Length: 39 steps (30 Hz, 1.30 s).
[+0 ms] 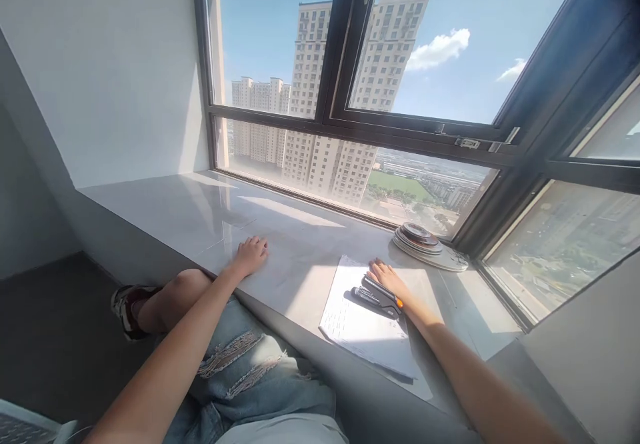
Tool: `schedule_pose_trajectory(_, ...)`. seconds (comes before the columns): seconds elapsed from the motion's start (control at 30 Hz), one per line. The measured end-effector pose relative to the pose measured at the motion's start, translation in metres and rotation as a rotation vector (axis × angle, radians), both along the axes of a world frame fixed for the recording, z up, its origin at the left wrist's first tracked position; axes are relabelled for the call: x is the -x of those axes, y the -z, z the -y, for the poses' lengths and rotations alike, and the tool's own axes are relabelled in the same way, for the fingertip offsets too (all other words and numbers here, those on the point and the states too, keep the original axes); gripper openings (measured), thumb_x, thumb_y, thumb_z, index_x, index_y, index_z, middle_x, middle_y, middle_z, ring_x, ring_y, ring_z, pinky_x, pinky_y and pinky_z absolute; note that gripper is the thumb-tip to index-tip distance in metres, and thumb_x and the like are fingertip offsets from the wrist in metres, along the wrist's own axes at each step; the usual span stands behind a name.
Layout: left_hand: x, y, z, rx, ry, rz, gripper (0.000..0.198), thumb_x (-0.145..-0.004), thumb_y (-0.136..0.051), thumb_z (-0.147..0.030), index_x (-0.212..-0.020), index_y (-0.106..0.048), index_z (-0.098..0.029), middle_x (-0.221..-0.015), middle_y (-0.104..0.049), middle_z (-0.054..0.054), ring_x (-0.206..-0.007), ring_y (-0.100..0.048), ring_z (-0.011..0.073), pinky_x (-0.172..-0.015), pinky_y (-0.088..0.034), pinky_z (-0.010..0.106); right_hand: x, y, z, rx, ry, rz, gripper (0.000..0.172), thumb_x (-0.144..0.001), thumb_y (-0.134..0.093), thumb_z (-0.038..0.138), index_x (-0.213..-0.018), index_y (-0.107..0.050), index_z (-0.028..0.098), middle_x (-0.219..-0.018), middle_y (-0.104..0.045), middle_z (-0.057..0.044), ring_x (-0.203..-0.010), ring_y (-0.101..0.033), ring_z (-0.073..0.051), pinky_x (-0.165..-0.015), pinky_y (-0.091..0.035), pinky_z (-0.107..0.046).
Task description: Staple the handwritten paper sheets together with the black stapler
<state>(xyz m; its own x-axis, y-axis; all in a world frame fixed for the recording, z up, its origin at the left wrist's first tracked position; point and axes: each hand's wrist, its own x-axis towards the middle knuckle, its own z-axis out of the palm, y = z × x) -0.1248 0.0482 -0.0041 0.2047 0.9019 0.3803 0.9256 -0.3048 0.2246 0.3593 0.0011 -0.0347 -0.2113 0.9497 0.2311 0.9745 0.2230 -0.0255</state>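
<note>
My left hand (250, 255) lies palm down on the grey marble window sill (200, 211), fingers slightly curled, holding nothing. My right hand (386, 276) rests flat on a stack of printed white paper (357, 321) near its top edge, fingers stretched out. A black stapler with an orange end (377, 297) lies on the paper, right beside and partly under my right hand. I cannot tell whether the hand grips it.
A pile of flat round discs (425, 244) sits on the sill by the window corner, beyond the paper. Large dark-framed windows (350, 124) back the sill. My legs in torn jeans (250, 371) are folded below the sill's front edge.
</note>
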Motion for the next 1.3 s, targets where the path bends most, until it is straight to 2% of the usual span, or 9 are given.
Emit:
schedule_pose_trajectory(0.07, 0.013, 0.003, 0.002, 0.023, -0.079, -0.031, 0.014, -0.096, -0.051, -0.031, -0.103, -0.061, -0.023, -0.114, -0.061, 0.012, -0.111, -0.054, 0.0325, -0.092, -0.041, 0.047, 0.013, -0.006, -0.001, 0.06, 0.028, 0.008, 0.051, -0.102, -0.038, 0.042, -0.146, -0.049, 0.017, -0.153, -0.048, -0.022, -0.147, -0.039, -0.033, -0.117, -0.033, -0.056)
schedule_pose_trajectory(0.13, 0.012, 0.004, 0.004, 0.035, -0.112, -0.056, 0.017, -0.097, -0.048, -0.03, -0.105, -0.06, -0.022, -0.114, -0.061, 0.013, -0.11, -0.053, 0.0319, -0.093, -0.04, 0.047, 0.033, -0.013, -0.008, 0.175, 0.075, 0.028, 0.061, -0.104, -0.033, 0.045, -0.156, -0.035, 0.012, -0.163, -0.032, -0.023, -0.154, -0.027, -0.031, -0.122, -0.024, -0.053)
schedule_pose_trajectory(0.2, 0.007, 0.004, 0.007, 0.038, -0.133, -0.066, 0.021, -0.099, -0.043, -0.03, -0.105, -0.061, -0.021, -0.113, -0.06, 0.014, -0.109, -0.053, 0.0312, -0.093, -0.04, 0.047, 0.06, -0.02, -0.02, 0.218, 0.074, 0.052, 0.069, -0.105, -0.029, 0.048, -0.159, -0.027, 0.006, -0.166, -0.022, -0.022, -0.156, -0.021, -0.028, -0.125, -0.018, -0.048)
schedule_pose_trajectory(0.37, 0.002, 0.003, 0.012, -0.01, -0.325, -0.018, 0.031, -0.102, -0.037, -0.032, -0.113, -0.062, -0.019, -0.121, -0.058, 0.018, -0.116, -0.051, 0.0347, -0.096, -0.04, 0.049, 0.133, -0.026, -0.061, 0.279, 0.002, 0.079, 0.069, -0.106, -0.021, 0.053, -0.163, -0.02, 0.015, -0.171, -0.013, -0.011, -0.158, -0.014, -0.022, -0.126, -0.014, -0.042)
schedule_pose_trajectory(0.5, 0.01, 0.003, 0.01, -0.005, -0.417, 0.091, 0.035, -0.103, -0.035, -0.032, -0.119, -0.063, -0.018, -0.124, -0.06, 0.018, -0.118, -0.054, 0.0345, -0.101, -0.04, 0.051, 0.183, -0.03, -0.086, 0.324, -0.078, 0.042, 0.071, -0.106, -0.019, 0.057, -0.164, -0.017, 0.016, -0.171, -0.009, -0.01, -0.158, -0.01, -0.023, -0.126, -0.011, -0.043)
schedule_pose_trajectory(0.7, 0.017, 0.0, 0.005, 0.024, -0.503, 0.244, 0.038, -0.104, -0.03, -0.029, -0.114, -0.064, -0.016, -0.119, -0.067, 0.019, -0.12, -0.058, 0.0345, -0.112, -0.027, 0.064, 0.237, -0.03, -0.102, 0.313, -0.175, 0.039, 0.073, -0.106, -0.021, 0.058, -0.165, -0.011, 0.014, -0.17, -0.01, -0.011, -0.158, -0.011, -0.024, -0.126, -0.011, -0.043)
schedule_pose_trajectory(0.83, 0.016, 0.0, 0.005, 0.019, -0.505, 0.23, 0.039, -0.104, -0.03, -0.03, -0.113, -0.065, -0.015, -0.121, -0.066, 0.019, -0.12, -0.058, 0.0353, -0.11, -0.028, 0.066, 0.252, -0.03, -0.103, 0.307, -0.209, 0.038, 0.073, -0.105, -0.021, 0.06, -0.165, -0.011, 0.019, -0.171, -0.011, -0.007, -0.158, -0.012, -0.025, -0.126, -0.014, -0.046)
schedule_pose_trajectory(1.0, 0.016, 0.001, 0.005, 0.024, -0.502, 0.203, 0.039, -0.103, -0.032, -0.031, -0.113, -0.066, -0.015, -0.124, -0.065, 0.02, -0.122, -0.056, 0.0364, -0.11, -0.027, 0.066, 0.253, -0.033, -0.1, 0.31, -0.218, 0.049, 0.071, -0.105, -0.018, 0.061, -0.165, -0.012, 0.025, -0.171, -0.012, -0.004, -0.158, -0.013, -0.026, -0.125, -0.016, -0.051)
schedule_pose_trajectory(1.3, 0.017, 0.003, 0.005, 0.023, -0.489, 0.19, 0.038, -0.102, -0.033, -0.031, -0.115, -0.066, -0.016, -0.126, -0.063, 0.021, -0.123, -0.055, 0.038, -0.11, -0.028, 0.067, 0.25, -0.034, -0.1, 0.318, -0.25, 0.009, 0.076, -0.103, -0.018, 0.065, -0.166, -0.007, 0.023, -0.171, 0.004, -0.002, -0.158, -0.008, -0.024, -0.125, -0.014, -0.052)
